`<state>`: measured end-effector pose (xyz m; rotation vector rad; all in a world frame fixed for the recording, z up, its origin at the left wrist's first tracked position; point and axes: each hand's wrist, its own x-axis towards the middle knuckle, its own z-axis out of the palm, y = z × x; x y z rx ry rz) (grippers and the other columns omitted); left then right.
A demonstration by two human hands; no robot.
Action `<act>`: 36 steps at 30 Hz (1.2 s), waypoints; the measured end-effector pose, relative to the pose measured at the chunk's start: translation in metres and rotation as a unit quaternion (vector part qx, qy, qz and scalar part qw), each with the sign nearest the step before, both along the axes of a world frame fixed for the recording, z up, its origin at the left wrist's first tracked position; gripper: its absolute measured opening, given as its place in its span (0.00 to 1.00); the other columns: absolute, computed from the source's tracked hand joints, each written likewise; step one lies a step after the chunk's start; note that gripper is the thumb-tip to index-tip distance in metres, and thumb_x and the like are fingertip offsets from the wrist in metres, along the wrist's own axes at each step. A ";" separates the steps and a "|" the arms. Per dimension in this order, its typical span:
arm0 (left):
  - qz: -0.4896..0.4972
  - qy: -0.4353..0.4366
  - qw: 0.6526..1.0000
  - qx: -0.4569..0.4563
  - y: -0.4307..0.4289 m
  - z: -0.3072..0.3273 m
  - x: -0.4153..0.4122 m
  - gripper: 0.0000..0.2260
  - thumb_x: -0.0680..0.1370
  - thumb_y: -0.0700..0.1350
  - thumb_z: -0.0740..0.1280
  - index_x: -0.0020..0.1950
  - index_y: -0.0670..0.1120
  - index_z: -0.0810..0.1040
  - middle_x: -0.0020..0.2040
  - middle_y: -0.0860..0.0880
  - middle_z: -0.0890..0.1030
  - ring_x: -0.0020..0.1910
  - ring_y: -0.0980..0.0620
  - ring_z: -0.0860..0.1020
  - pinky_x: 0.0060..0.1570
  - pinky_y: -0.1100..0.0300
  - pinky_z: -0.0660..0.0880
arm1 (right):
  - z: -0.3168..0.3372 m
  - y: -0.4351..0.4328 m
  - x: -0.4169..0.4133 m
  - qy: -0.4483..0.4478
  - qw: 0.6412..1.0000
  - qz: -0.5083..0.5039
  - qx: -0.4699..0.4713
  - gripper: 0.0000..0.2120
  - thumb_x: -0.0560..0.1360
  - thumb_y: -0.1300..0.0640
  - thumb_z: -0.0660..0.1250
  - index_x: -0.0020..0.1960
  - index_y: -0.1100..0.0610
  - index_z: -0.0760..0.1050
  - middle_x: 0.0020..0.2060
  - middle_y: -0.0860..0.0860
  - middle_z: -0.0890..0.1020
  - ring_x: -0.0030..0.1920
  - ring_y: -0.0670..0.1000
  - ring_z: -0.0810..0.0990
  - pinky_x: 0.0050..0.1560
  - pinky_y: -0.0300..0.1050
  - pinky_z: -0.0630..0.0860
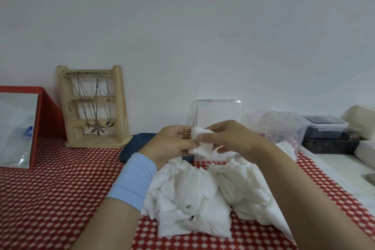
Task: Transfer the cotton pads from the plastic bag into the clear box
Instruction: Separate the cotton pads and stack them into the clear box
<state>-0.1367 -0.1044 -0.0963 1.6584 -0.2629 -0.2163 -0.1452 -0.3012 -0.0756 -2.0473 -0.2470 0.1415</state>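
Note:
A small stack of white cotton pads (200, 142) is held up between both hands above the table. My left hand (172, 144) pinches its left side and my right hand (229, 138) pinches its right side. Below them a loose heap of white cotton pads (194, 195) lies on the red patterned tablecloth. The clear box (218, 113) stands just behind my hands with its lid upright. A crumpled clear plastic bag (278, 128) lies to the right of the box.
A wooden jewellery stand (93, 107) with necklaces leans at the back left beside a red-framed mirror (18, 128). A dark blue tray (138, 144) lies behind my left wrist. Lidded plastic containers (324, 126) and white stacks sit at the right.

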 end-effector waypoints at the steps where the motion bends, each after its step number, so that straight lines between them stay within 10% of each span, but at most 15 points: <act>1: 0.001 -0.004 1.000 0.003 -0.001 0.001 -0.001 0.18 0.76 0.31 0.71 0.64 0.43 0.79 0.55 0.44 0.86 0.54 0.48 0.86 0.52 0.56 0.83 | -0.002 -0.002 0.002 -0.003 1.000 -0.003 -0.009 0.09 0.73 0.49 0.76 0.52 0.51 0.85 0.44 0.49 0.88 0.46 0.48 0.85 0.55 0.49 0.81; 11: 0.063 -0.059 0.988 0.127 -0.011 0.030 0.046 0.19 0.78 0.40 0.71 0.68 0.47 0.74 0.57 0.47 0.82 0.53 0.50 0.83 0.52 0.59 0.82 | 0.027 -0.031 0.046 -0.034 0.991 -0.119 -0.046 0.06 0.73 0.61 0.76 0.50 0.59 0.83 0.40 0.55 0.87 0.39 0.53 0.87 0.39 0.44 0.83; 20: -0.035 -0.131 0.864 0.484 -0.049 0.015 0.107 0.14 0.82 0.45 0.65 0.67 0.52 0.80 0.71 0.49 0.77 0.67 0.47 0.76 0.64 0.58 0.71 | 0.003 -0.019 0.110 -0.028 0.946 -0.148 -0.286 0.15 0.71 0.60 0.76 0.55 0.65 0.83 0.51 0.56 0.86 0.44 0.53 0.83 0.48 0.46 0.81; 29: -0.037 -0.150 0.855 0.495 -0.041 -0.006 0.122 0.16 0.81 0.40 0.66 0.69 0.48 0.79 0.67 0.45 0.79 0.61 0.46 0.78 0.56 0.61 0.72 | -0.031 0.009 0.130 -0.038 0.885 -0.180 -0.427 0.13 0.72 0.62 0.71 0.37 0.56 0.67 0.32 0.50 0.72 0.31 0.50 0.73 0.28 0.40 0.69; 36: -0.037 -0.148 0.879 0.451 -0.030 -0.008 0.116 0.22 0.81 0.41 0.66 0.75 0.51 0.70 0.70 0.49 0.76 0.65 0.48 0.76 0.65 0.56 0.72 | -0.016 0.022 0.133 0.172 0.956 -0.162 -0.177 0.15 0.82 0.51 0.62 0.50 0.63 0.78 0.43 0.56 0.87 0.32 0.54 0.83 0.33 0.42 0.77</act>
